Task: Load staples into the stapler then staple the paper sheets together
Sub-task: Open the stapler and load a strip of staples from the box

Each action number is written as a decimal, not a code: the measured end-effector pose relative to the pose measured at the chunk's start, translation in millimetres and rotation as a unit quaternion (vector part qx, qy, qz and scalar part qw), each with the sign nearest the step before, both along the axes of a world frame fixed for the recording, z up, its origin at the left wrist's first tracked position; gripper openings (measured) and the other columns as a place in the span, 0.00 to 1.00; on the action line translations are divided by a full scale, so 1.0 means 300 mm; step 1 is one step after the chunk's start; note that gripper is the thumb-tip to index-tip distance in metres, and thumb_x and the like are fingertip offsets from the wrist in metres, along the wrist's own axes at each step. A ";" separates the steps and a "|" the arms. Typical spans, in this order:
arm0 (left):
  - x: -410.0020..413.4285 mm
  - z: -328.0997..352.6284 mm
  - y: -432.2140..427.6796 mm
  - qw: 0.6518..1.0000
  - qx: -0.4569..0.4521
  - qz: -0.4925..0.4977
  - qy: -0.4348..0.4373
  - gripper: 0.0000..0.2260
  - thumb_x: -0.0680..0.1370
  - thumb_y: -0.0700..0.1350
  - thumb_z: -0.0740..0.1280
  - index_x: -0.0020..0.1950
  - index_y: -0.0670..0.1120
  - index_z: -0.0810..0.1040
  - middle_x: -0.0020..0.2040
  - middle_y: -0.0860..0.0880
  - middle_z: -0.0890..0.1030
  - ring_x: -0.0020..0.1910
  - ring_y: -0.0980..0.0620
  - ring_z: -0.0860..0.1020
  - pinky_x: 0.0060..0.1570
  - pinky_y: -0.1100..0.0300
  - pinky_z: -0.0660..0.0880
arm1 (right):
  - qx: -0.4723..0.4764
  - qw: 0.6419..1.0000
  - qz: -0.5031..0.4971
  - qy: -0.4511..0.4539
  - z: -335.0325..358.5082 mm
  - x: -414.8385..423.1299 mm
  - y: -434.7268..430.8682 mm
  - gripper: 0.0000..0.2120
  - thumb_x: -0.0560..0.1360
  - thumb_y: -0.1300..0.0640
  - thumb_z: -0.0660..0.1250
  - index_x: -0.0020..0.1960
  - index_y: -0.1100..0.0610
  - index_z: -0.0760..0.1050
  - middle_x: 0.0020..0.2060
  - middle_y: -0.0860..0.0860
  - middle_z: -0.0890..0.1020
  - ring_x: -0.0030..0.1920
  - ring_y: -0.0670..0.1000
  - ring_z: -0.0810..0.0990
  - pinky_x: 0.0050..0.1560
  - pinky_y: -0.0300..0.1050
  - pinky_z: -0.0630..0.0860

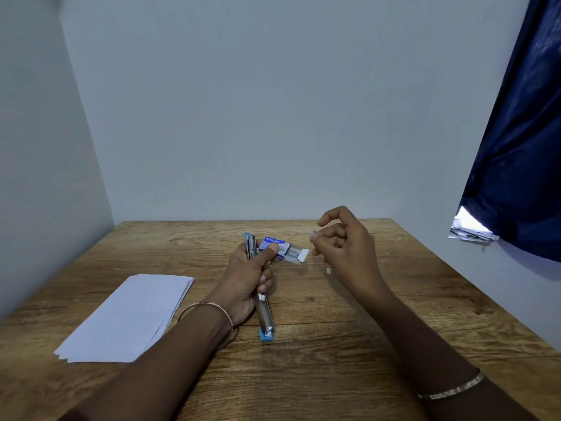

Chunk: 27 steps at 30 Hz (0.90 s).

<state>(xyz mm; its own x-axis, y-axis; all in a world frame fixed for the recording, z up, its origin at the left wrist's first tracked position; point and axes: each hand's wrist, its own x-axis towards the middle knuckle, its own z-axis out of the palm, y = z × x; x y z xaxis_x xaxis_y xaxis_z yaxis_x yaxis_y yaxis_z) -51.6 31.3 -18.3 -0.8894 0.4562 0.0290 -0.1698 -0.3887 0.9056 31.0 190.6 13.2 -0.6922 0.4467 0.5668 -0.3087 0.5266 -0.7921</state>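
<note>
My left hand (249, 278) grips a blue stapler (264, 317) that is swung wide open, its metal staple channel pointing toward me. The same hand's thumb pins a small blue staple box (280, 246) against the stapler, with the box's inner tray slid out to the right. My right hand (343, 241) hovers just right of the box, its thumb and fingertips pinched on a small pale strip of staples (314, 235). A stack of white paper sheets (130, 314) lies on the table to the left.
A wooden table (364, 329) stands in a corner between pale walls. A tiny pale piece (328, 271) lies on the table under my right hand. A dark blue curtain (522, 147) hangs at the right over a ledge with papers.
</note>
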 end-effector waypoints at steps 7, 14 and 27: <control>-0.012 0.009 -0.008 0.999 0.021 0.032 -0.006 0.09 0.80 0.38 0.69 0.54 0.44 0.70 0.41 0.39 0.72 0.16 0.58 0.62 0.17 0.70 0.59 | 0.047 0.990 0.052 -0.122 0.005 0.002 0.035 0.08 0.75 0.63 0.72 0.47 0.52 0.86 0.36 0.53 0.86 0.33 0.44 0.83 0.36 0.34 0.77; -0.016 0.011 -0.015 0.999 0.023 0.016 0.030 0.06 0.80 0.38 0.69 0.53 0.44 0.74 0.34 0.44 0.75 0.16 0.58 0.63 0.17 0.69 0.61 | 0.114 0.986 0.077 -0.094 -0.002 -0.003 0.011 0.14 0.66 0.57 0.83 0.51 0.51 0.87 0.38 0.46 0.85 0.35 0.39 0.79 0.37 0.28 0.73; 0.024 0.022 -0.017 0.991 -0.039 -0.075 0.104 0.16 0.80 0.39 0.69 0.67 0.46 0.72 0.31 0.51 0.80 0.18 0.58 0.61 0.18 0.67 0.60 | 0.163 0.978 0.111 -0.072 0.011 -0.001 0.029 0.30 0.64 0.55 0.84 0.64 0.48 0.80 0.58 0.45 0.81 0.49 0.43 0.79 0.43 0.29 0.72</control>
<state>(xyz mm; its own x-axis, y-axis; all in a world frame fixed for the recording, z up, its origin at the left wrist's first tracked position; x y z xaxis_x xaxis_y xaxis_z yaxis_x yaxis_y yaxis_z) -44.4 26.1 -11.7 -0.7896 0.5916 0.1629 -0.0277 -0.2996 0.9537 30.6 199.2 16.4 -0.8349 0.0880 0.5433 -0.3414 0.6915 -0.6366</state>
